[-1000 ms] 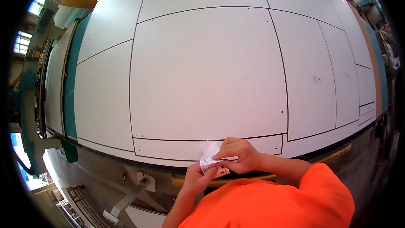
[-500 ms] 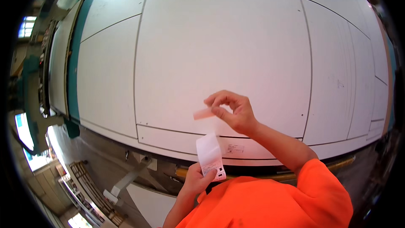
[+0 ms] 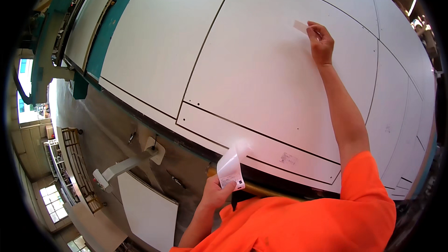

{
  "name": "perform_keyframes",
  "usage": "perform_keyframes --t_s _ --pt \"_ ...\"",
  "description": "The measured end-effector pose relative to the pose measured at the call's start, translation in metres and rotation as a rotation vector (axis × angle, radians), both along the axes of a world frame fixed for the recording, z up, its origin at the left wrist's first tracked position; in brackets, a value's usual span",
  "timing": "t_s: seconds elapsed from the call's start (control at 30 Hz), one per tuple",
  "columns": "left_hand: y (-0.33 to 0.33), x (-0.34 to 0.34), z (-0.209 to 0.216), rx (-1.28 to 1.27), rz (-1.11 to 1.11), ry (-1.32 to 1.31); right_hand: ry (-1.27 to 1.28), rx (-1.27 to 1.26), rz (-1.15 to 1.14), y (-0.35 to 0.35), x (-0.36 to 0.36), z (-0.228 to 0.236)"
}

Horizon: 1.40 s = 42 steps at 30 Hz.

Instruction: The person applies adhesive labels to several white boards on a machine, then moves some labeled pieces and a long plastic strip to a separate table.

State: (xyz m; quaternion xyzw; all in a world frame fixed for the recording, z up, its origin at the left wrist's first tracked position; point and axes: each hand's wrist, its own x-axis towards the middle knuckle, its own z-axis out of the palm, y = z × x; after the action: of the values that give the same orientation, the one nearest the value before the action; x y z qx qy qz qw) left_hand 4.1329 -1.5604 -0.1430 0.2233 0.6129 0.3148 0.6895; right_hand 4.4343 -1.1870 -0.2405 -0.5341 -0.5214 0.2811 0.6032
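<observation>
My left hand [image 3: 216,192] is closed on a strip of printed labels [image 3: 230,168], whose blank white backing curls up over the panel edge. Far out over the large white panel [image 3: 261,56], my right hand [image 3: 321,42] pinches one small pale label [image 3: 301,26] at its end. That label points left from the fingertips; whether it touches the panel I cannot tell. Another label [image 3: 288,159] lies on the narrow white strip panel [image 3: 261,142] along the near edge.
Dark cut lines divide the white sheet into several panels, with small drilled holes near their corners. A teal machine bed [image 3: 108,42] runs along the left. On the floor at lower left stand a grey post with a foot plate [image 3: 156,150] and a white board [image 3: 149,210].
My right hand has reached forward and right over the large panel, carrying the label. The view has turned, so the panels look tilted. My left hand still holds the label strip.
</observation>
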Motion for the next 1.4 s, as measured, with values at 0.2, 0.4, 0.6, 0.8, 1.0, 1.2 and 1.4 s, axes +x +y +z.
perform_keyframes --t_s 0.2,0.4,0.6,0.8,1.0,1.2,1.4 --pt "0.010 0.013 0.018 0.021 0.029 -0.100 -0.879 0.302 0.319 -0.086 0.022 0.027" --pt "0.006 0.008 0.030 0.073 0.075 -0.103 -1.258 -0.108 0.607 -0.131 -0.002 0.043" --pt "0.003 0.004 0.046 0.267 0.205 -0.090 -1.258 -0.173 0.567 -0.169 0.014 0.045" --pt "-0.018 -0.004 0.054 0.370 0.220 -0.119 -0.343 -0.413 0.874 -0.263 -0.045 0.105" --pt "-0.021 -0.027 0.072 0.485 0.139 -0.179 -0.099 -0.488 1.033 -0.324 -0.148 0.167" --pt "-0.017 -0.092 0.047 0.468 0.125 -0.091 -0.079 -0.259 0.882 -0.305 -0.218 0.164" --pt "0.033 -0.191 0.037 0.494 0.017 -0.168 -0.402 0.160 1.037 -0.241 -0.321 0.168"
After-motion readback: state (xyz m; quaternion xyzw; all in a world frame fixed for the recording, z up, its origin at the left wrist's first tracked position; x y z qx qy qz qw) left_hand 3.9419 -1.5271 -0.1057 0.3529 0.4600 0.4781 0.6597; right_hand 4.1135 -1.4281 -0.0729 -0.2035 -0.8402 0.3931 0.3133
